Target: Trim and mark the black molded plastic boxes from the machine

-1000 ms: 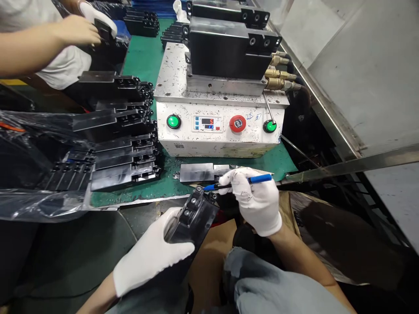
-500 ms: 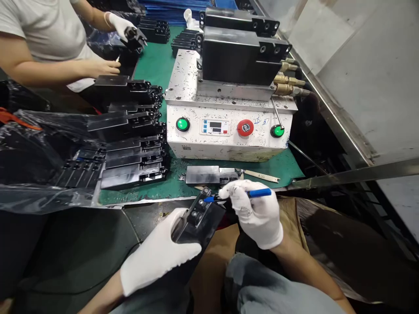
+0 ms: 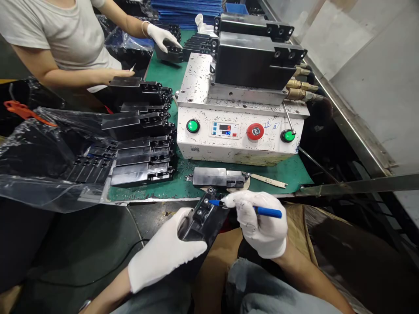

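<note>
My left hand [image 3: 166, 250], in a white glove, grips a long black plastic housing [image 3: 209, 224] tilted over my lap, its far end raised toward the table edge. Two round metal inserts show near that end. In my gloved right hand [image 3: 262, 222] is a blue pen [image 3: 269, 212], held between thumb and fingers. Its blue tip lies at the upper insert; whether it touches I cannot tell. Another black housing [image 3: 209, 176] rests on the green table [image 3: 183, 192] just beyond, beside a beige stick marked A30 [image 3: 268, 180].
A white machine [image 3: 209, 146] with green buttons and a red stop knob [image 3: 255, 131] carries black housings on top. Stacked housings [image 3: 140, 152] stand left, next to a plastic-lined bin [image 3: 42, 187]. Across the table a co-worker's gloved hand [image 3: 162, 37] is on a housing.
The view has shifted slightly, and my hands keep nearly the same pose with pen and housing. The machine's display now shows lit digits. The co-worker's gloved hand has lowered a housing to the table.
</note>
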### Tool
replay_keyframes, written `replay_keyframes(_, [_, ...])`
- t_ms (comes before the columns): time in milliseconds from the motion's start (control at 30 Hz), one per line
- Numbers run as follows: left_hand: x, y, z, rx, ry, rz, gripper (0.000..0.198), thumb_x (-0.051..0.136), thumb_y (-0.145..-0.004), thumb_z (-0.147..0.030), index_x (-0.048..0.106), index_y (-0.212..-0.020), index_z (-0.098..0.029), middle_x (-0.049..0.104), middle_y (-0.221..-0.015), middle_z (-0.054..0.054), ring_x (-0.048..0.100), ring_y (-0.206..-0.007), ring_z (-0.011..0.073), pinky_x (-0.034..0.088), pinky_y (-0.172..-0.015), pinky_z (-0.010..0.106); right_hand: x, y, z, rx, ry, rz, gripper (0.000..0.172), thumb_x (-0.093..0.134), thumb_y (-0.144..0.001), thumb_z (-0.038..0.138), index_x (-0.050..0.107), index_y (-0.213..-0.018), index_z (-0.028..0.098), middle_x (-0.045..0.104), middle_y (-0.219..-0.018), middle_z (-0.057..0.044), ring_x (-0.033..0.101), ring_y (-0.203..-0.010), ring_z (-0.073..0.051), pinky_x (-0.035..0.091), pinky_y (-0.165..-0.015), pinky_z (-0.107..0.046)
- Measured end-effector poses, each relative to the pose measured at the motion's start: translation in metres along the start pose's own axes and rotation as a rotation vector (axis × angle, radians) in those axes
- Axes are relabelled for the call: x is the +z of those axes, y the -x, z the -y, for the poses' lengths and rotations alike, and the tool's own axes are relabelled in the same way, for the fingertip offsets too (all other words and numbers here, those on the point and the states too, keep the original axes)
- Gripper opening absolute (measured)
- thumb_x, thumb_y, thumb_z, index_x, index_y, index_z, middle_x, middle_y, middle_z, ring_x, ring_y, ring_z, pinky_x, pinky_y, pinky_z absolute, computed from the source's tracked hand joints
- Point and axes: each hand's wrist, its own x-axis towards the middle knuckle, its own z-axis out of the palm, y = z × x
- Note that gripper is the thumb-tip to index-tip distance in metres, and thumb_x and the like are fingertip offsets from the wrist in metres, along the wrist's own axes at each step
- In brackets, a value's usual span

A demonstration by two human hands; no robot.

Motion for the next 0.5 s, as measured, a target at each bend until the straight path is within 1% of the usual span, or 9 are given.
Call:
replay_keyframes(67, [0.0,0.0,-0.002,0.016,0.0,-0.012,0.051,0.071,-0.078,-0.022,0.055,-0.126,-0.018,0.068,-0.123,0.01,0.063,-0.117,0.0322,0.051,-0.095,0.042,0.003,0.001,0.002,0.012,-0.068,0.004,0.017,0.053,-0.093,0.008,0.062,-0.093,0.023,0.075,-0.081,0.001,0.073,-0.071,-0.014,0.057,-0.065,-0.025])
replay_keyframes(133, [0.001,-0.001,-0.003,0.035,0.006,-0.02,0.05,0.072,-0.077,-0.021,0.055,-0.124,-0.018,0.07,-0.117,0.009,0.064,-0.112,0.0313,0.052,-0.093,0.042,0.008,0.002,0.002,0.031,-0.097,0.045,0.016,0.054,-0.092,0.01,0.063,-0.091,0.022,0.075,-0.08,-0.001,0.072,-0.069,-0.015,0.056,-0.064,-0.026])
replay_keyframes(233, [0.001,-0.004,-0.002,0.036,0.024,-0.027,0.05,0.072,-0.076,-0.021,0.055,-0.123,-0.018,0.071,-0.104,0.006,0.063,-0.113,0.0312,0.051,-0.094,0.042,0.015,0.003,0.0,0.055,-0.09,0.095,0.014,0.053,-0.093,0.012,0.063,-0.087,0.02,0.074,-0.077,-0.002,0.071,-0.068,-0.016,0.054,-0.063,-0.028])
replay_keyframes(300, [0.002,-0.004,-0.001,0.039,0.034,-0.032,0.052,0.073,-0.077,-0.022,0.054,-0.125,-0.018,0.071,-0.103,0.006,0.062,-0.116,0.0316,0.051,-0.094,0.041,0.017,0.003,-0.001,0.06,-0.062,0.105,0.014,0.054,-0.093,0.012,0.063,-0.085,0.02,0.073,-0.076,-0.002,0.071,-0.068,-0.016,0.053,-0.064,-0.028])
replay_keyframes(400, [0.002,-0.004,-0.002,0.042,0.037,-0.043,0.053,0.072,-0.078,-0.022,0.053,-0.126,-0.018,0.071,-0.104,0.006,0.061,-0.119,0.0317,0.051,-0.094,0.041,0.018,0.001,-0.002,-0.005,0.051,0.123,0.017,0.051,-0.092,0.013,0.063,-0.083,0.02,0.073,-0.074,-0.001,0.069,-0.063,-0.015,0.051,-0.06,-0.028])
replay_keyframes(500, [0.002,-0.004,-0.004,0.04,0.04,-0.056,0.048,0.07,-0.078,-0.02,0.054,-0.124,-0.018,0.07,-0.099,0.004,0.062,-0.118,0.0312,0.05,-0.096,0.041,0.019,-0.001,0.0,-0.089,0.132,0.118,0.017,0.05,-0.093,0.015,0.063,-0.084,0.019,0.074,-0.073,0.0,0.069,-0.06,-0.015,0.05,-0.058,-0.027])
